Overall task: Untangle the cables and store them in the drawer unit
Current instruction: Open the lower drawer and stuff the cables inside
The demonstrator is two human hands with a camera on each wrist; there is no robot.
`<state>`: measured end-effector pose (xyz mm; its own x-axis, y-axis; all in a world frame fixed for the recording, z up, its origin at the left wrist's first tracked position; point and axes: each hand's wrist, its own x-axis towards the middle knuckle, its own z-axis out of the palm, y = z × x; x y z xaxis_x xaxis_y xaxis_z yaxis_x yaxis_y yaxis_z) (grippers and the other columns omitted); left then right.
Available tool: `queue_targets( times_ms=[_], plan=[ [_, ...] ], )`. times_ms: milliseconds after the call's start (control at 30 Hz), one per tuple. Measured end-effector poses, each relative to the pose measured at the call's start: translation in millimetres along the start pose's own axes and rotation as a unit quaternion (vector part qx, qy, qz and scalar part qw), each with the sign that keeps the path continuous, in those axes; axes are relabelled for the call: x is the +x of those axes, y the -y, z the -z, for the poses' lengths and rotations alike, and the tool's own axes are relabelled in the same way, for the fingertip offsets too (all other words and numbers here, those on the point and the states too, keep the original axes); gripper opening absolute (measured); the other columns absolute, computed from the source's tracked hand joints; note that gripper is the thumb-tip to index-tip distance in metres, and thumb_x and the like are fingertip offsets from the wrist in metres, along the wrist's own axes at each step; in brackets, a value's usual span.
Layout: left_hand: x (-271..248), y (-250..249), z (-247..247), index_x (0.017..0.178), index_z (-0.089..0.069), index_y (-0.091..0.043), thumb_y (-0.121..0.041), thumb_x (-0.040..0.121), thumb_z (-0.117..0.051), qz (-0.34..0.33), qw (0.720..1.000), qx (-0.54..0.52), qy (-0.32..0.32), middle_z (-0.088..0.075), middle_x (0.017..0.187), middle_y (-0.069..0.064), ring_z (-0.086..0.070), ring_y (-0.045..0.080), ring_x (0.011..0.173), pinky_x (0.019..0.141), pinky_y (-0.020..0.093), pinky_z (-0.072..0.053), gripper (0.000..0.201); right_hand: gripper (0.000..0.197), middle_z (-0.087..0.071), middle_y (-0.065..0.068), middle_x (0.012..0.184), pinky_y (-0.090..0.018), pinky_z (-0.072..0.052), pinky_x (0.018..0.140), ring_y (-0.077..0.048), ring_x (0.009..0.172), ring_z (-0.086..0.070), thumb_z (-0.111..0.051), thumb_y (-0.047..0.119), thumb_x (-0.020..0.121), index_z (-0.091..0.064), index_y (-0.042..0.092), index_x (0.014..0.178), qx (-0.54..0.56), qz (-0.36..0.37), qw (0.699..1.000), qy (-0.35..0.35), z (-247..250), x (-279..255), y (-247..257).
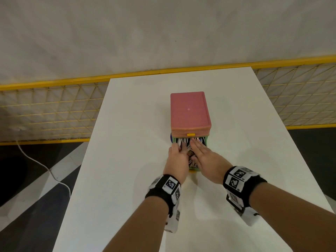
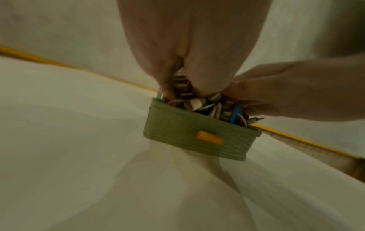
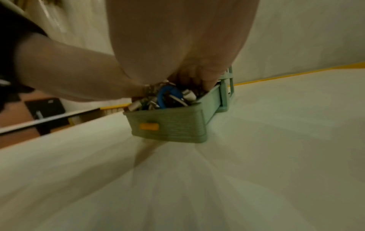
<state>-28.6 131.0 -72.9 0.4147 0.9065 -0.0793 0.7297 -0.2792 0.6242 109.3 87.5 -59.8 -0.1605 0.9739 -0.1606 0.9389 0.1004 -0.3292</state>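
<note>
Drawer pulled toward person, cables heaped

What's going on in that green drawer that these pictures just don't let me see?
- Head view: both hands, left hand and right hand, cover most of the green drawer, hiding the cables.
- Wrist views: blur; individual cables and whether they are tangled cannot be made out.
- The left hand's fingertips are buried among the cables, so its grip is unclear.
</note>
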Motion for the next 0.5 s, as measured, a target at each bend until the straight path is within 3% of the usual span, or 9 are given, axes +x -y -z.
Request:
queue_targets(
  times_ms=[67, 133, 200, 267, 333, 400, 433, 500],
  plan=[
    [-4, 8, -1, 0.131, -0.057, 0.000, -0.007, 0.097, -0.054, -0.047, 0.998, 0.015, -0.041, -0.059, 0.107, 0.017, -0.059, 0.033, 0.097, 0.087, 0.039, -0.052, 0.035, 0.055, -0.001, -0.006, 0.160, -0.019, 0.001, 0.117, -0.013, 0.148, 0.000, -0.022, 0.029, 0.104, -0.003, 0.008, 0.151, 0.024, -0.010, 1.000, 0.007, -4, 6, -6],
    [-14, 17, -11, 0.133, -0.056, 0.003, -0.004, 0.093, -0.061, -0.098, 0.992, 0.033, -0.066, -0.064, 0.122, 0.021, -0.063, 0.034, 0.112, 0.096, 0.037, -0.052, 0.041, 0.053, -0.006, -0.004, 0.160, -0.019, -0.002, 0.117, -0.012, 0.148, -0.004, -0.024, 0.028, 0.104, -0.009, 0.010, 0.151, 0.056, -0.016, 0.998, -0.005, -6, 7, -8],
    [-24, 16, -14, 0.141, -0.046, 0.000, -0.027, 0.101, -0.047, -0.122, 0.989, 0.048, -0.062, -0.046, 0.147, 0.012, -0.040, 0.020, 0.138, 0.109, 0.031, -0.035, 0.048, 0.050, -0.010, -0.002, 0.160, -0.017, -0.003, 0.116, -0.011, 0.147, -0.007, -0.027, 0.025, 0.104, -0.015, 0.011, 0.151, 0.086, -0.014, 0.996, -0.027, -8, 7, -9],
    [-27, 16, -16, 0.149, -0.037, -0.010, -0.044, 0.103, -0.029, -0.127, 0.989, 0.052, -0.052, -0.038, 0.153, 0.009, -0.026, 0.016, 0.141, 0.107, 0.028, -0.033, 0.058, 0.048, -0.015, 0.000, 0.159, -0.015, -0.005, 0.115, -0.010, 0.147, -0.010, -0.029, 0.022, 0.104, -0.020, 0.012, 0.150, 0.116, -0.011, 0.992, -0.040, -8, 7, -10],
    [-23, 18, -18, 0.148, -0.039, -0.013, -0.023, 0.097, -0.052, -0.138, 0.987, 0.081, -0.018, -0.045, 0.148, 0.013, -0.038, 0.026, 0.138, 0.100, 0.032, -0.047, 0.054, 0.047, -0.020, 0.000, 0.157, -0.016, -0.009, 0.116, -0.009, 0.146, -0.014, -0.033, 0.019, 0.103, -0.026, 0.012, 0.149, 0.130, -0.006, 0.990, -0.050, -9, 7, -11],
    [-19, 18, -19, 0.140, -0.047, -0.008, 0.008, 0.067, -0.079, -0.137, 0.985, 0.095, 0.042, -0.054, 0.140, 0.017, -0.053, 0.034, 0.128, 0.081, 0.033, -0.059, 0.082, 0.044, -0.029, -0.001, 0.154, -0.021, -0.017, 0.118, -0.010, 0.143, -0.024, -0.040, 0.019, 0.101, -0.036, 0.012, 0.145, 0.147, -0.013, 0.986, -0.084, -13, 6, -13],
    [-15, 18, -19, 0.136, -0.052, -0.006, 0.014, 0.054, -0.082, -0.125, 0.985, 0.111, 0.044, -0.058, 0.136, 0.017, -0.058, 0.034, 0.123, 0.076, 0.032, -0.060, 0.089, 0.042, -0.035, -0.002, 0.151, -0.022, -0.023, 0.116, -0.011, 0.140, -0.032, -0.045, 0.018, 0.099, -0.042, 0.012, 0.141, 0.160, -0.028, 0.981, -0.111, -14, 5, -13],
    [-8, 17, -18, 0.126, -0.063, -0.003, 0.010, 0.045, -0.087, -0.110, 0.981, 0.158, 0.030, -0.065, 0.127, 0.016, -0.064, 0.032, 0.115, 0.080, 0.034, -0.059, 0.085, 0.038, -0.048, -0.006, 0.143, -0.023, -0.035, 0.107, -0.017, 0.129, -0.050, -0.056, 0.013, 0.094, -0.055, 0.010, 0.132, 0.158, -0.046, 0.971, -0.171, -15, 0, -11]
  ],
)
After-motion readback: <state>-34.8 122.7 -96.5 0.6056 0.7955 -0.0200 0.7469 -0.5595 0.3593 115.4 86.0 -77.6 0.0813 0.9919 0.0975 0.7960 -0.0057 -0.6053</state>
